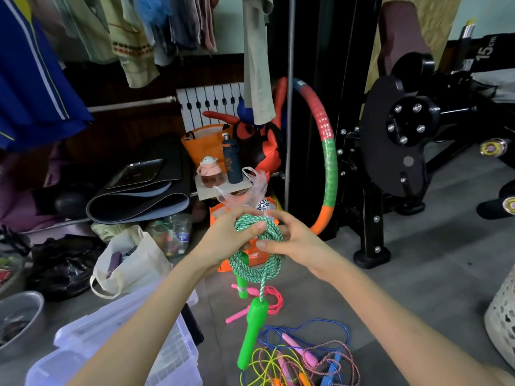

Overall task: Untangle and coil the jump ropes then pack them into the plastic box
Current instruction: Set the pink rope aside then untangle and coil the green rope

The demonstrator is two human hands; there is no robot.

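I hold a green-and-white braided jump rope [255,267] coiled in several loops in front of me. My left hand [231,235] grips the top of the coil, thumb across the strands. My right hand [289,240] pinches the coil from the right side. One bright green handle [252,332] dangles below the coil; a second green handle [242,288] hangs behind it. A tangle of blue, yellow, pink and red-white ropes [303,355] lies on the floor at the bottom. A pink rope [259,302] lies further back. The clear plastic box [117,338] stands open at lower left.
A cream tote bag [128,263] and a black bag [61,263] sit left of the box. An orange bag [250,254] is behind the coil. A hoop [328,162] leans on black gym equipment [390,151] at right. A white perforated bin [504,316] stands at the right edge.
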